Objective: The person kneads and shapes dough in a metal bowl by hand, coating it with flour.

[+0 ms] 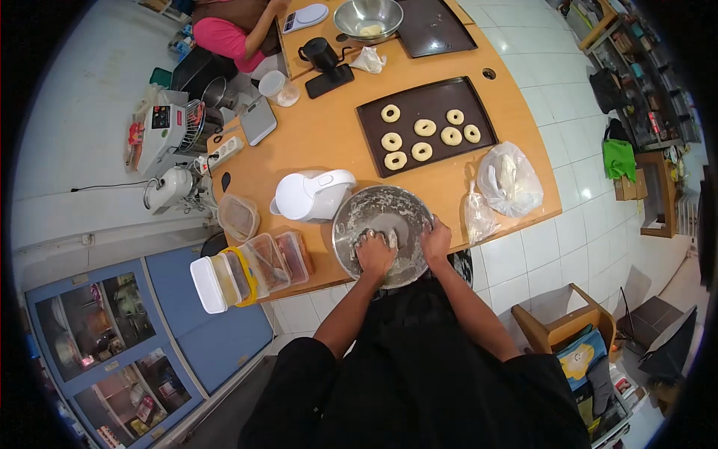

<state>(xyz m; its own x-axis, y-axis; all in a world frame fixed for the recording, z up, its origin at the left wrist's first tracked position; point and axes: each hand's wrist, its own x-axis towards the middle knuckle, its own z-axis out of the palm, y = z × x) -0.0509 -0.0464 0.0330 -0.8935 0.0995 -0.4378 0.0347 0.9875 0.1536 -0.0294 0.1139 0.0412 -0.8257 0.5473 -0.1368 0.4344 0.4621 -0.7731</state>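
Note:
A large steel bowl (345, 243) smeared with dough residue stands at the table's near edge. Inside it, my left hand (376, 253) has its fingers apart and coated with sticky dough, touching the bottom. My right hand (435, 241) grips the bowl's right rim, fingers wrapped over it. Beyond the bowl lies a dark baking tray (441, 159) with several dough rings (425, 127). A white kettle (307, 196) is just left of the bowl, and a clear plastic bag (510, 179) lies to the right.
Lidded plastic containers (265, 262) stand on the left near edge. Farther back are a scale (259, 121), a black mug (320, 55), another steel bowl (369, 19) and a second tray (434, 28). Another person in a pink sleeve (224, 41) is at the far left.

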